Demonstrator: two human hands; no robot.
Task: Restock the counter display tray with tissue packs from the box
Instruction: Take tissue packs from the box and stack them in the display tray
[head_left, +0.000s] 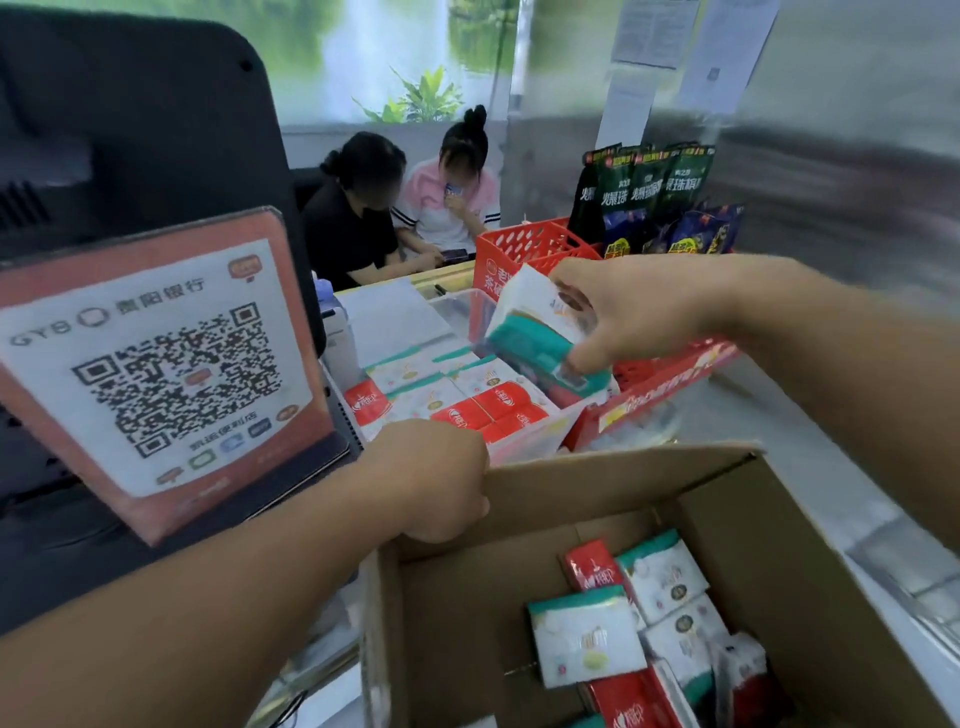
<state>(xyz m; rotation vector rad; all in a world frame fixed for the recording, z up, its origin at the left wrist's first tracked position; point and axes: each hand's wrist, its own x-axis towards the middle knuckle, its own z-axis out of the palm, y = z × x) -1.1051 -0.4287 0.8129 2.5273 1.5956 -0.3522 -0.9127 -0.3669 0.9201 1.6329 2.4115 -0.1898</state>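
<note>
I take the cardboard box (597, 597) as my landmark; it sits open at the near edge of the counter (810, 431). My left hand (436, 483) grips the box's far-left rim, fingers curled over the cardboard edge. Beyond the box, my right hand (639, 312) holds a small stack of tissue packs (535, 332) (white with teal ends), pinched between thumb and fingers and tilted, hovering above the display tray (540, 436).

That tray is a clear plastic bin just beyond the box's far wall. Inside it lie red packs (498, 410) toward the box and white-and-teal packs (415, 374) farther from it, set in rows. How many packs my right hand holds I cannot tell, the picture is smeared there.

Inside the box, toward its right side, loose tissue packs (587, 639) lie in a jumble, white-teal and red mixed, some overlapping.

Left of the box stands a QR payment sign (161, 364) in an orange frame, with a dark monitor (130, 130) behind it. Beyond the tray, farther from the box, is a red basket (524, 244), and to its right dark green snack bags (649, 182) stand upright. Two seated people (400, 208) are well beyond the counter.
</note>
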